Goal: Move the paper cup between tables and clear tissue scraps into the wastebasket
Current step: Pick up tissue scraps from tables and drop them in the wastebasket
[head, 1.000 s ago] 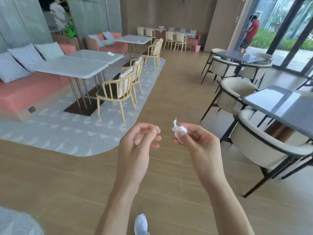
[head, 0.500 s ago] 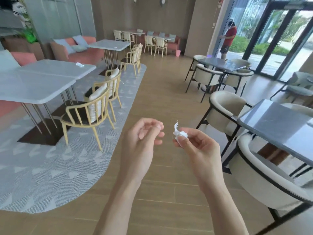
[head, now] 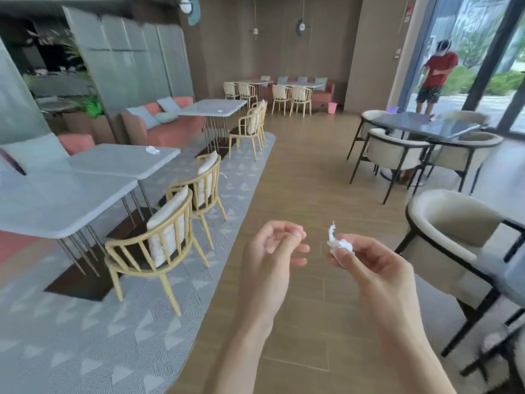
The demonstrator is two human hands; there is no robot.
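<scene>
Two bare hands hang over the wooden floor [head: 298, 172]: the right hand [head: 372, 268] pinches a crumpled tissue scrap [head: 339, 243] in its fingers, while the left hand [head: 270, 257] holds nothing, its fingers loosely curled. A wide strip of floor runs ahead between the curved edge of the grey rug [head: 113, 322] with its yellow chairs [head: 159, 245] on the left and the cream armchairs [head: 451, 231] on the right. Farther off, another tissue scrap [head: 152, 150] lies near the far edge of a pale counter [head: 122, 160], and a pink wastebasket [head: 331, 107] stands on the floor by the back wall.
</scene>
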